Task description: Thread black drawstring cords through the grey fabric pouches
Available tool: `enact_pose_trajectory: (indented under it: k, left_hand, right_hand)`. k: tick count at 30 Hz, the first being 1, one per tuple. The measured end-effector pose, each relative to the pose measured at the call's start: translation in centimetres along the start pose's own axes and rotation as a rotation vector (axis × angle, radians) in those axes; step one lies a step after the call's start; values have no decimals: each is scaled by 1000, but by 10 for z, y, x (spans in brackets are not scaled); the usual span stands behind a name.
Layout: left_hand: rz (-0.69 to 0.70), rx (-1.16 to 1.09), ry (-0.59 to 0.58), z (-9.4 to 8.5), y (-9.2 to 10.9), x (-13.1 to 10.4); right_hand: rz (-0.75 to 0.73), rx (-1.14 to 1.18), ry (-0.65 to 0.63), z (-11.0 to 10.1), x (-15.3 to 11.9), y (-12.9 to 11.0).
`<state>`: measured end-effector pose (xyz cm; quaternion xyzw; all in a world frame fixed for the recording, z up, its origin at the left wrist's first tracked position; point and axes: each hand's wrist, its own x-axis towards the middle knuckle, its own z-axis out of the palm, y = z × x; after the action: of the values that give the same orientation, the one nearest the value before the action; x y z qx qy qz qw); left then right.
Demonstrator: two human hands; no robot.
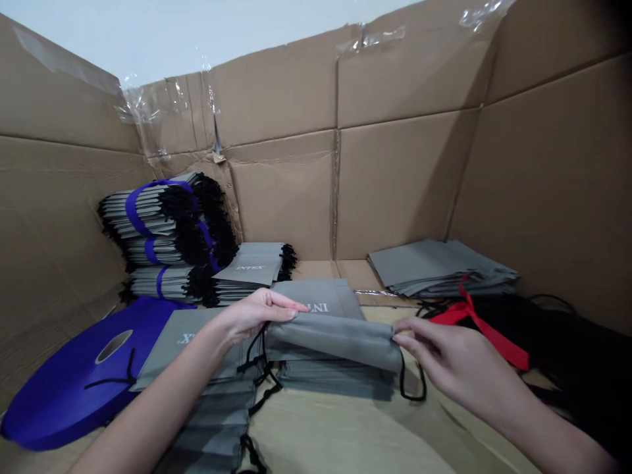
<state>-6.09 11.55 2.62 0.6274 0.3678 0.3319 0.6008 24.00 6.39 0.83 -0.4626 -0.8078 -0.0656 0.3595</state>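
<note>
A grey cloth bag (340, 339) with black cords hangs between my two hands, above a stack of grey bags (336, 378). My left hand (257, 316) pinches its upper left corner. At its right end, the fingertips of my right hand (439, 345) are closed on the edge. One black cord loop (413, 388) dangles below the right end, and more cord hangs at the left. Left of the held bag lies an overlapping row of grey bags (212, 401), partly covered by my left forearm.
Bundles of bags tied with blue strap (162, 243) stand at the back left, above a blue roll (74, 375). Beside them is a printed bag stack (249, 266). Flat grey pieces (434, 266), a red ribbon (469, 319) and black cords (577, 355) lie right. Cardboard walls (405, 171) surround everything.
</note>
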Motion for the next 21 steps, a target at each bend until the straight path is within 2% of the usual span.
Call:
enact_pose_trajectory:
  k: [3,6,11,17,21]
  left_hand:
    - [17,48,-17,0,1,0]
    - [46,71,-26,3,-1,0]
    - [78,83,-7,5,-5,1]
    - [77,110,-10,6,-4,1]
    - [76,136,-2,4,-4,0]
  right_hand:
    - [132,137,-169,0,5,2]
    - [219,274,-234,3,7,3]
    - [339,315,-242,10,6,-1]
    - [391,511,-294,16,7,-2]
    - [404,510,-264,18,6,3]
